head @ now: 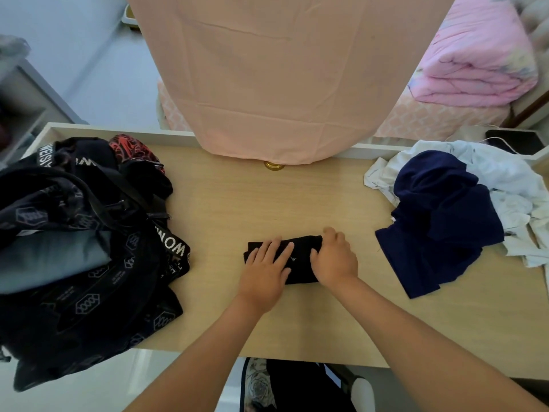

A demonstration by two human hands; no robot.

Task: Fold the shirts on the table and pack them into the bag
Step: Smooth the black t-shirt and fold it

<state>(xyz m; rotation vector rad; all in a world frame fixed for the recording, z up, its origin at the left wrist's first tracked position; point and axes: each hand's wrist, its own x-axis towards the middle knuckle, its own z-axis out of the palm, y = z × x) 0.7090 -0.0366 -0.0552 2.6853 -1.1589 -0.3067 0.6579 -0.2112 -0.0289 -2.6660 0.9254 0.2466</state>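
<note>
A black shirt (300, 264), folded into a small packet, lies near the middle of the wooden table (237, 203). My left hand (266, 273) presses flat on its left half with straight fingers. My right hand (334, 258) covers the right end, fingers curled over the far right edge of the packet. An open black bag (89, 263) with white lettering on its straps sits at the left of the table, grey cloth showing inside. A crumpled navy shirt (439, 218) lies at the right, on top of a white shirt (511, 185).
A peach cloth (282, 78) hangs over the table's far edge, with a small gold object (274, 165) under its hem. A red-and-black garment (133, 148) lies behind the bag. A pink quilt (475, 55) lies on a bed beyond. A dark device with a cable (514, 141) sits far right.
</note>
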